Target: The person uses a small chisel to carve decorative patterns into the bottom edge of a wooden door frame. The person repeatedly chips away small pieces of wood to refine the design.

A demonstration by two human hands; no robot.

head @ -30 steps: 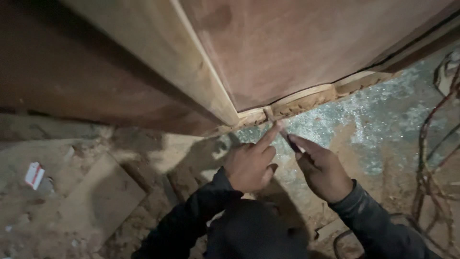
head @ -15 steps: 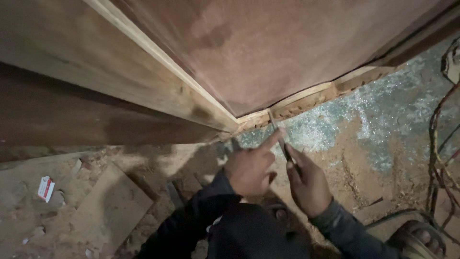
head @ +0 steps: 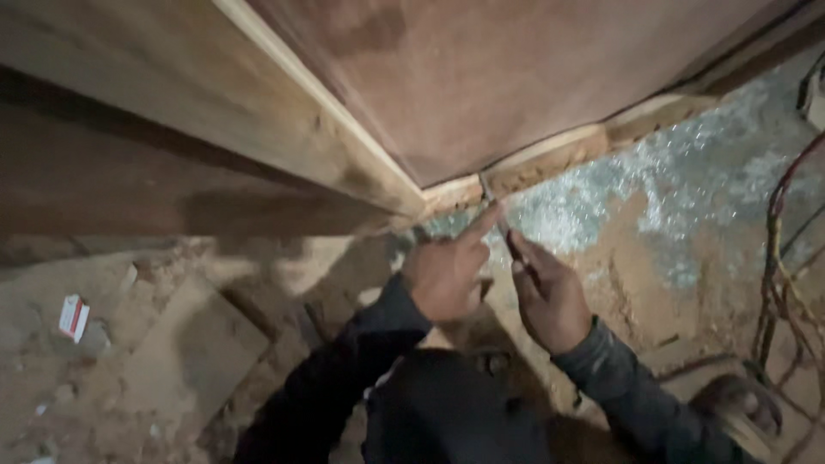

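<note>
A large brown plywood panel [head: 533,77] in a pale wooden frame [head: 326,129] fills the top of the view. Its lower corner sits just above my hands. My right hand [head: 550,296] grips a thin, dark, pencil-like tool [head: 507,232] whose tip touches the bottom frame strip [head: 567,150] near the corner. My left hand [head: 447,271] is beside it, index finger stretched out toward the same corner, next to the tool's tip. Both arms wear dark sleeves.
The floor is dusty sand with a grey, speckled patch [head: 670,189] at right. A flat wooden board [head: 189,352] lies at lower left, with a small red-and-white box [head: 73,316] beyond it. Tangled reddish wires [head: 782,283] run along the right edge. A sandalled foot [head: 739,404] shows at lower right.
The view has drifted, so the panel corner and both hands sit slightly left and lower. My hands stay at the corner, the tool still against the frame strip.
</note>
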